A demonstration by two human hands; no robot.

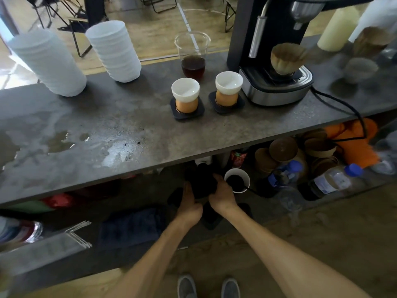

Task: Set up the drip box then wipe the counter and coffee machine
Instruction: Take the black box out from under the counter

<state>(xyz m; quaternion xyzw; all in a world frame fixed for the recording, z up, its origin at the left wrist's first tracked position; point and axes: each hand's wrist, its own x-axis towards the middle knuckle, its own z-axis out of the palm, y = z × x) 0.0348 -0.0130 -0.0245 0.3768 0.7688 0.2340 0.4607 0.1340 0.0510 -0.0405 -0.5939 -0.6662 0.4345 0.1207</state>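
Below the counter's front edge, my left hand point(190, 206) and my right hand point(222, 195) both grip a black object point(200, 181) on the lower shelf; what it is cannot be told in the shadow. A white paper cup point(237, 180) of dark coffee grounds stands just right of my right hand. On the grey counter point(107, 134) sit wet patches and scattered grounds point(131, 145). The black and steel coffee machine point(277, 82) stands at the back right with a paper filter dripper point(287, 58) on its tray.
Two orange cups with white drippers point(185, 96) point(228, 89) stand on dark coasters. A clear plastic cup of dark coffee point(193, 57) is behind them. Two stacks of white cups point(49, 61) point(116, 50) lean at the back left. Bottles point(330, 181) and brown lids point(283, 148) crowd the lower shelf.
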